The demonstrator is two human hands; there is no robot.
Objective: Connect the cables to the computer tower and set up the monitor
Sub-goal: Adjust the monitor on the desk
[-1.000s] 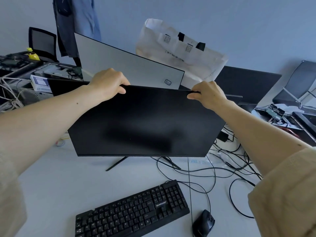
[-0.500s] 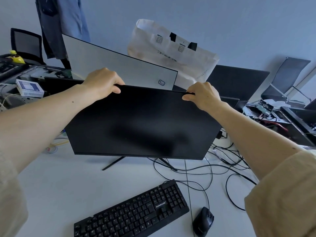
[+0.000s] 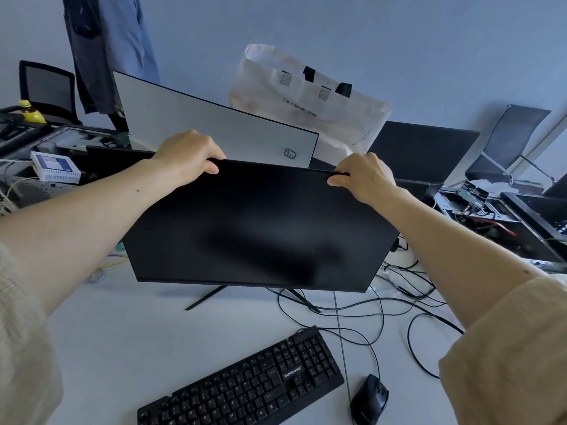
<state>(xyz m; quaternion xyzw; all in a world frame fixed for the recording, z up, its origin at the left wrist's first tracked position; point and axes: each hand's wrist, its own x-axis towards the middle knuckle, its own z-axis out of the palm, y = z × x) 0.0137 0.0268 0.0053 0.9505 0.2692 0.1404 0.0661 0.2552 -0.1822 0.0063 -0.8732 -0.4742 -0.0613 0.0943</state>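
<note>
The worktop (image 3: 122,348) is pale and wide, cluttered along its far edge. At its middle stands the monitor (image 3: 254,228), a broad dark panel, screen off, on thin splayed stand legs (image 3: 204,299). It looks tipped, its top leaning toward the viewer. Behind it a white panel (image 3: 214,130) and a paper bag (image 3: 306,99) lean by the wall.

Judged as a load, the monitor is stiff but thin and fragile across the screen face, top-heavy on that slight stand. The frame edges are the safe place to take it, never the glass.

The keyboard (image 3: 245,384) lies near, right of centre, with loose cables (image 3: 362,314) trailing from under the monitor toward the right.

The left hand (image 3: 187,154) is clamped over the top edge left of middle, fingers curled behind it. The right hand (image 3: 365,176) pinches the same edge further right, thumb in front.

The mouse (image 3: 369,400) sits nearest, right of the keyboard.
</note>
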